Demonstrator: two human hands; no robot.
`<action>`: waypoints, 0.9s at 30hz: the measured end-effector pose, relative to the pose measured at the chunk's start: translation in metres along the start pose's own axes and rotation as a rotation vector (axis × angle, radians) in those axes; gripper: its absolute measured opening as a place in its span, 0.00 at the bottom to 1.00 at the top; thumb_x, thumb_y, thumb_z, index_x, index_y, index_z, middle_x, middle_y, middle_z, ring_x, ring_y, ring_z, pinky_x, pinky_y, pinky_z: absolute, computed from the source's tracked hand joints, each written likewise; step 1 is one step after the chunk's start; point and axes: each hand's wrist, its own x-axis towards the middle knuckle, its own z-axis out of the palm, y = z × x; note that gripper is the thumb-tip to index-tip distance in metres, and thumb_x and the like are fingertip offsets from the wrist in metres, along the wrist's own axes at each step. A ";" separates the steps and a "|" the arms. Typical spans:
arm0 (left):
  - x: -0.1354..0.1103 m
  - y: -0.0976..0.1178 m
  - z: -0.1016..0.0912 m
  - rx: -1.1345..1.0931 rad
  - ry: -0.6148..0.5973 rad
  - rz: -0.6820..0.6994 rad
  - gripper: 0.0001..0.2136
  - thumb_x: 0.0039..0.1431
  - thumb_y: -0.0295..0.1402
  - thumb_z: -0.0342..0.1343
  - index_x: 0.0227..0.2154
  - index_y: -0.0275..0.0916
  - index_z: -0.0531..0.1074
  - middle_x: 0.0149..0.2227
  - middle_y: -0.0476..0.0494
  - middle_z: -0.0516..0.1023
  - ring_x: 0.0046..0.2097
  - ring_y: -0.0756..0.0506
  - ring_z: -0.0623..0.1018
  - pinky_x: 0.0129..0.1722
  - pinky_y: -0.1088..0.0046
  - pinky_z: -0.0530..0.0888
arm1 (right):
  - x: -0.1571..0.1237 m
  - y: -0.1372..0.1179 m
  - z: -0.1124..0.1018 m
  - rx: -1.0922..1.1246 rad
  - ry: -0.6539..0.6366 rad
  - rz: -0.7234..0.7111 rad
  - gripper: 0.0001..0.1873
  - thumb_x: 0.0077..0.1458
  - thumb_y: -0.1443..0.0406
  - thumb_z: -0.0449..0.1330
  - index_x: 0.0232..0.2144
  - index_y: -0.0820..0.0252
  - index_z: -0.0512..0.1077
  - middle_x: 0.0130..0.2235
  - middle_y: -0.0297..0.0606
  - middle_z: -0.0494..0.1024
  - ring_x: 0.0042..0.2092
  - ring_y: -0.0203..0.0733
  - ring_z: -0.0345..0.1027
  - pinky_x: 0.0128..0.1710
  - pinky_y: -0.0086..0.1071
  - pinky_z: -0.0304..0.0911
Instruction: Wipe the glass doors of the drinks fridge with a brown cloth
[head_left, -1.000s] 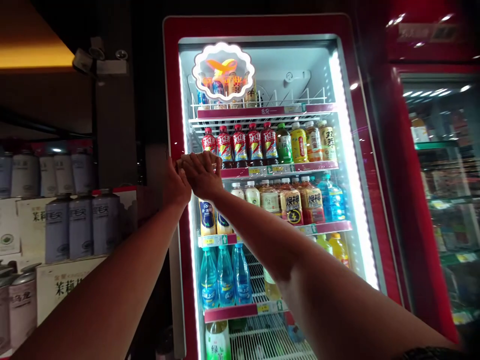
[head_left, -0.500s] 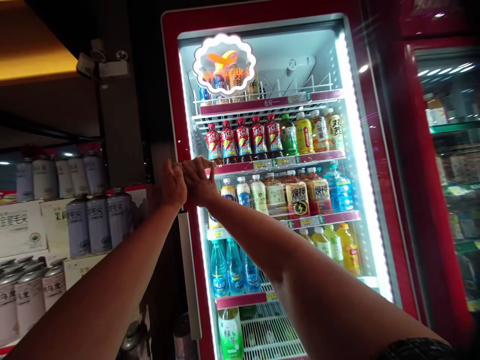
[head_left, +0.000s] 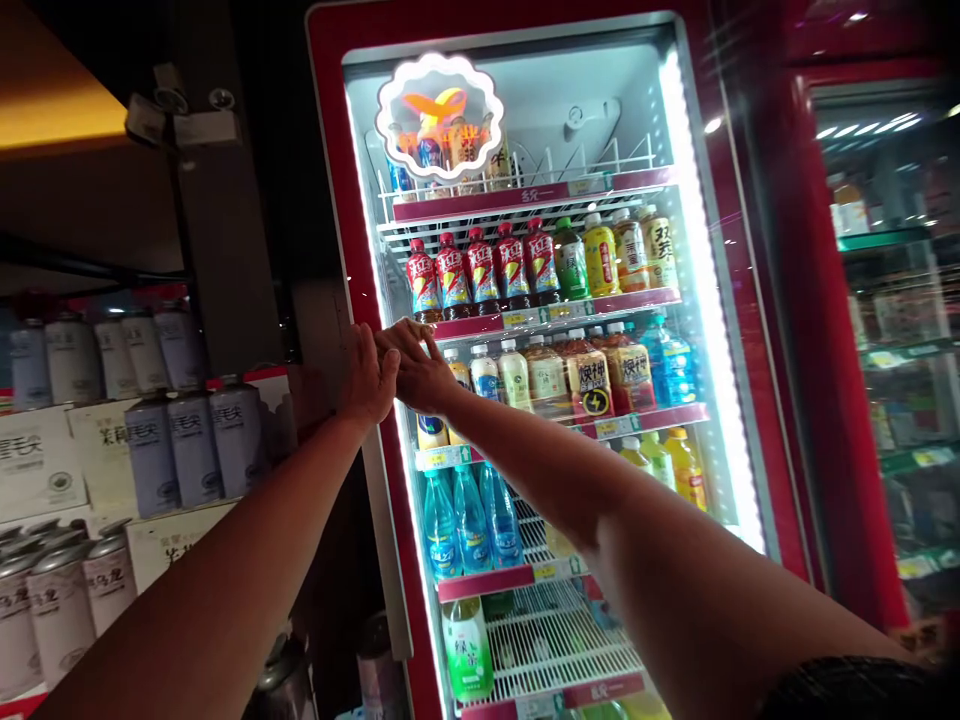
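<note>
Both my arms stretch forward to the left edge of a red-framed, lit drinks fridge door [head_left: 323,120]. My left hand [head_left: 369,380] is upright against that frame, fingers straight and thumb out, holding nothing. Beside it my right hand [head_left: 421,368] lies on the door with its fingers spread, partly over the glass. The two hands overlap or nearly touch; exactly where they meet is hard to see. Below them runs the long pale door handle [head_left: 386,560], which neither hand grips. Behind the glass near my right hand stand red-capped bottles [head_left: 454,275] and white-capped bottles [head_left: 484,372].
Blue bottles [head_left: 472,525] and a green tea bottle [head_left: 466,650] stand on lower shelves. On the left are stacked boxes [head_left: 41,460] with grey-blue canisters [head_left: 195,445] on and around them. A second red fridge [head_left: 847,400] stands at the right.
My left hand has moved right along the door edge, its thumb now beside my right hand. My right hand has shifted slightly right. The view has shifted a little too.
</note>
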 end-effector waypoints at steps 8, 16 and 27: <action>-0.006 -0.004 0.006 0.088 0.048 0.098 0.43 0.66 0.59 0.40 0.74 0.35 0.44 0.77 0.32 0.35 0.76 0.35 0.38 0.74 0.48 0.43 | -0.002 0.032 -0.012 -0.100 0.039 0.032 0.31 0.70 0.52 0.50 0.71 0.48 0.58 0.75 0.32 0.54 0.75 0.60 0.39 0.75 0.56 0.38; -0.004 -0.006 0.007 0.130 0.063 0.030 0.39 0.69 0.55 0.39 0.73 0.31 0.47 0.76 0.28 0.42 0.76 0.36 0.44 0.74 0.48 0.46 | -0.004 0.028 -0.004 -0.061 0.105 0.040 0.29 0.69 0.52 0.52 0.70 0.46 0.61 0.73 0.32 0.58 0.75 0.64 0.37 0.73 0.64 0.34; -0.006 -0.001 0.005 0.231 0.023 0.030 0.41 0.68 0.56 0.37 0.71 0.26 0.51 0.74 0.25 0.48 0.76 0.33 0.48 0.73 0.46 0.50 | -0.003 0.035 -0.004 -0.030 0.184 -0.088 0.27 0.69 0.59 0.53 0.68 0.52 0.63 0.66 0.41 0.67 0.70 0.56 0.51 0.73 0.54 0.45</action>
